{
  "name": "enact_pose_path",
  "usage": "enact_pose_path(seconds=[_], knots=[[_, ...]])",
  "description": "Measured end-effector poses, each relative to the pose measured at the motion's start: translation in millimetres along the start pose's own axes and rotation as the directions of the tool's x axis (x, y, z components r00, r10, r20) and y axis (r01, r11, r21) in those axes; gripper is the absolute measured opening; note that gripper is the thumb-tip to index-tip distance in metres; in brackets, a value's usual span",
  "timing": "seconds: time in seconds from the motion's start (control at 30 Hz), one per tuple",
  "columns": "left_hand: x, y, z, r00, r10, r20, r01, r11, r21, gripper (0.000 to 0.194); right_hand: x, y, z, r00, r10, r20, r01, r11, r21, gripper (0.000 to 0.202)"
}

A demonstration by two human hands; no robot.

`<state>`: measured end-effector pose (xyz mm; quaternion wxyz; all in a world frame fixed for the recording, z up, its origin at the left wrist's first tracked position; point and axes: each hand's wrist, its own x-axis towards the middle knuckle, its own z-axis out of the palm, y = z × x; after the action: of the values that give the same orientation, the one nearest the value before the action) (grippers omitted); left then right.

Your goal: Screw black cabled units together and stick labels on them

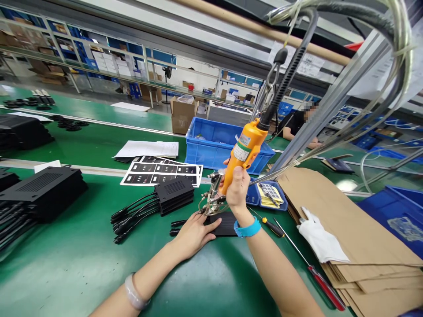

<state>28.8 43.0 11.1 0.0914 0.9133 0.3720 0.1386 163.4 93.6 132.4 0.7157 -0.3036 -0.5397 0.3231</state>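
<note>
My right hand [238, 187] is wrapped round an orange electric screwdriver [243, 152], which hangs from above on a black cable. The tool tilts, with its metal lower end over a flat black box [225, 226] on the green bench. My left hand [194, 233] lies spread on the near left part of that box, its fingertips close to the tool's lower end. Short black cables [178, 223] stick out at the box's left. The tool's bit and part of the box are hidden behind my hands. To the left sits a stack of similar black boxes [175, 193] with cables.
Behind stand a blue crate [211, 152] and a small blue tray [280, 203]. Printed label sheets [142, 172] lie left of it. On the right are two screwdrivers, one red-handled [325, 288], a white glove [319, 237] and cardboard sheets [370, 224]. Another person sits beyond.
</note>
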Motion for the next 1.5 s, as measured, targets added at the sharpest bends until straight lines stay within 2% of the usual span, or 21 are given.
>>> enact_pose_path(seconds=[0.13,0.27,0.37,0.43,0.77,0.87,1.07,1.23,1.37,1.5], knots=[[-2,1,-1.6,1.0,-0.001,-0.007,0.001,1.0,-0.01,0.054,0,-13,-7,0.999,-0.034,-0.024,0.034,0.999,-0.011,0.048],[-4,0,-2.0,0.998,0.01,-0.057,-0.015,0.997,-0.076,0.052,12,-53,-11,0.994,-0.08,-0.07,0.075,0.995,-0.07,0.05],[-2,-2,-0.4,0.992,-0.045,-0.119,0.025,0.985,-0.17,0.051,20,-79,-12,0.995,-0.084,-0.06,0.079,0.993,-0.09,0.051],[0,-4,1.3,0.985,-0.094,-0.147,0.063,0.977,-0.203,0.054,18,-83,-11,0.997,-0.057,-0.042,0.053,0.993,-0.103,0.052],[-1,-6,11.3,0.95,-0.172,-0.259,0.092,0.951,-0.296,0.058,-18,-35,-7,0.996,0.087,-0.008,-0.087,0.996,-0.004,0.047],[-2,-7,14.2,0.943,-0.173,-0.286,0.075,0.944,-0.322,0.068,-22,-33,-6,0.996,0.084,-0.034,-0.085,0.996,-0.037,0.047],[0,-5,12.2,0.941,-0.177,-0.288,0.067,0.933,-0.354,0.07,-29,-30,-3,0.997,0.074,-0.007,-0.074,0.994,-0.081,0.043],[1,-4,8.5,0.944,-0.188,-0.27,0.079,0.926,-0.369,0.064,-34,-24,-2,0.998,0.068,0.009,-0.067,0.994,-0.089,0.039],[2,-7,12.2,0.936,-0.208,-0.283,0.087,0.919,-0.385,0.063,-40,-22,-2,0.999,0.046,-0.012,-0.047,0.994,-0.099,0.04],[2,-5,11.9,0.941,-0.181,-0.287,0.066,0.928,-0.367,0.053,-44,-25,-6,0.998,0.05,-0.025,-0.051,0.998,-0.045,0.043]])
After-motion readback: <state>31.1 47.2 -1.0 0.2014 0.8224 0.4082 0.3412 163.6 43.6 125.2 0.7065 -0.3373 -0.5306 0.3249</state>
